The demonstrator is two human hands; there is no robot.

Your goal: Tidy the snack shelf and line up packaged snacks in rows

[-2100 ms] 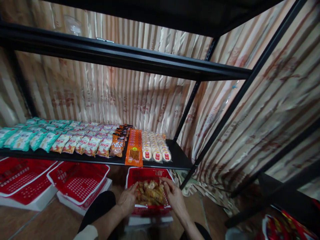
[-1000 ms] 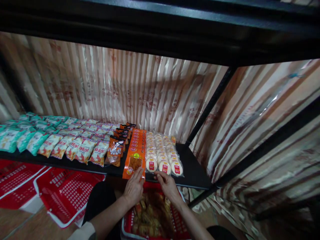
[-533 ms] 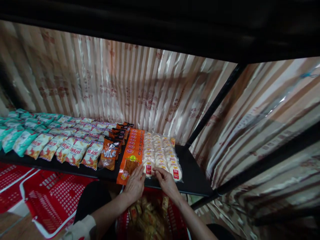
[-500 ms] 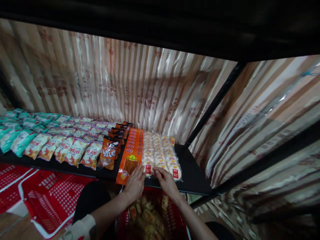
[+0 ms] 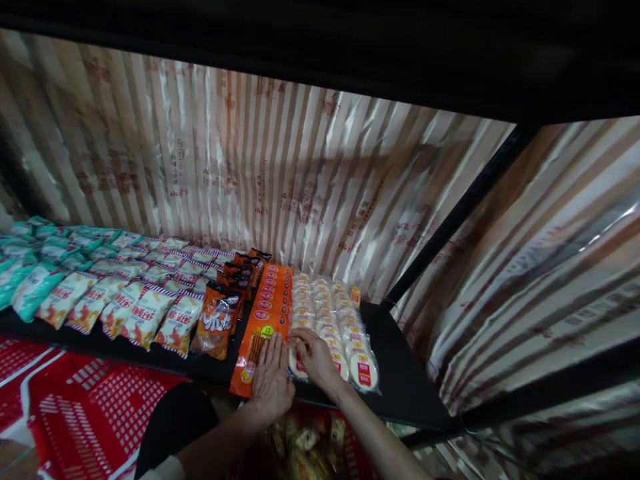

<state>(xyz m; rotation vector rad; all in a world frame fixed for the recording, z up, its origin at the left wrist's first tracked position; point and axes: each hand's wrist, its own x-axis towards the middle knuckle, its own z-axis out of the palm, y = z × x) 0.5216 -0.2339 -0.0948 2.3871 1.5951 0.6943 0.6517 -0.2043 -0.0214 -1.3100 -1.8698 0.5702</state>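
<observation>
My left hand (image 5: 271,377) lies flat, fingers stretched out, on the front orange snack packet (image 5: 256,347) at the shelf's front edge. My right hand (image 5: 313,353) has its fingers curled onto the front left clear packet of round white cakes (image 5: 350,333), right beside the orange row. Both rows run back along the black shelf (image 5: 400,387). Below my forearms is a red basket of yellow-brown wrapped snacks (image 5: 307,447).
Left of the orange row lie dark orange bags (image 5: 217,323), red-and-white snack bags (image 5: 140,310) and teal bags (image 5: 35,283). Red baskets (image 5: 85,413) sit on the floor under the shelf. A striped plastic sheet (image 5: 280,193) backs the rack; a black post (image 5: 450,220) stands right.
Both hands rose from the red basket onto the shelf's front edge. The left hand has flattened on the orange packet; the right hand has slid left onto the white cake packets. The camera moved closer.
</observation>
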